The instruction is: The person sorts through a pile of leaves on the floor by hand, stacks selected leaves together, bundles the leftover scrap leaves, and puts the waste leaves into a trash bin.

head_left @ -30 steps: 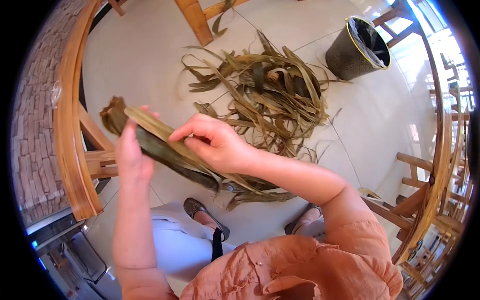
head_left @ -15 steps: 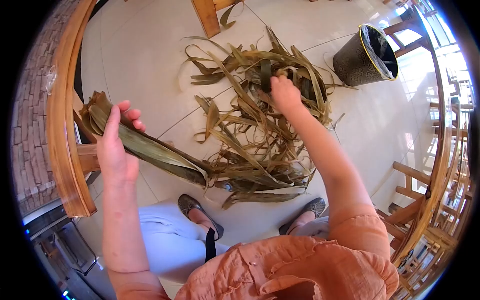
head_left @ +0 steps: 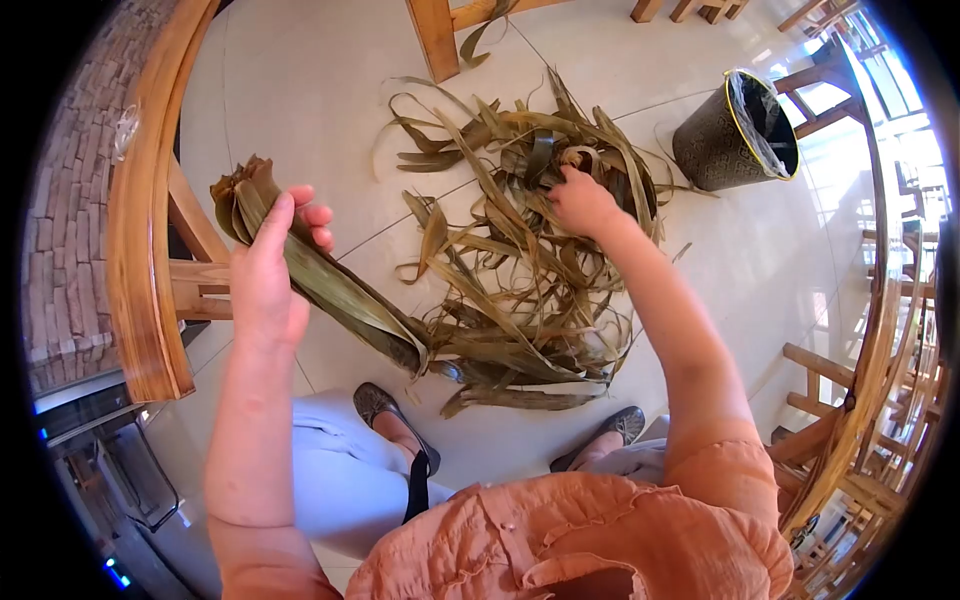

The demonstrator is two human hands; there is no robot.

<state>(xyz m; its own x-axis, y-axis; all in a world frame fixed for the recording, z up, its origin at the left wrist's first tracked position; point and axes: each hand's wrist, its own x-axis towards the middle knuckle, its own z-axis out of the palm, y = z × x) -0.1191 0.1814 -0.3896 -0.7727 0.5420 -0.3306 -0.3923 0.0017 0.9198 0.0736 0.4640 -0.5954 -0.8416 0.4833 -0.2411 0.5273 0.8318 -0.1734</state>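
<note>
A bundle of long dried leaves [head_left: 330, 290] is held in the left hand [head_left: 268, 280], fingers wrapped closed around it near the gathered butt end, which stands up and to the left; the free tips trail down to the right and run into the loose pile of leaves [head_left: 520, 250] on the tiled floor [head_left: 300, 120]. The right hand [head_left: 580, 200] reaches into the far side of that pile, fingers curled down among the leaves; whether it has closed on 1 cannot be told. Judged from their look, the leaves are light, thin and pliable along their length but dry and prone to tearing or splitting; the firmest hold appears to be at the stacked base ends, where the left hand has them. Beyond the pile stands a dark waste bin [head_left: 735, 135] with a plastic liner, well apart from the hands. A wooden chair leg [head_left: 435, 40] stands at the pile's far edge, and a curved wooden rail [head_left: 140, 220] runs along the left.
</note>
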